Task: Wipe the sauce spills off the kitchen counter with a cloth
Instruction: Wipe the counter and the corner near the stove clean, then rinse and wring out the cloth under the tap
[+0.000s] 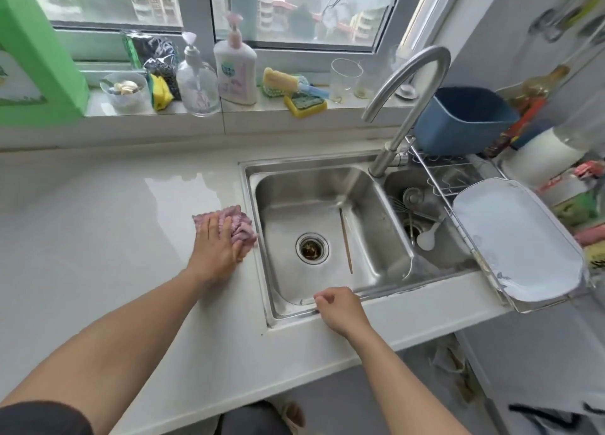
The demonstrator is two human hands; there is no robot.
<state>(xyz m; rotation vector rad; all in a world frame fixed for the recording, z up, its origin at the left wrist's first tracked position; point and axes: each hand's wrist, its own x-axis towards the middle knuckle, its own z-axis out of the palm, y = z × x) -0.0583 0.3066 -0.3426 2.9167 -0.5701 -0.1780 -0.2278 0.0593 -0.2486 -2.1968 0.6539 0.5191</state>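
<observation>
Open counter [98, 222] left of the sink [258, 238], bottles and sponges crowding the sill [262, 109], right side seemingly cluttered
</observation>
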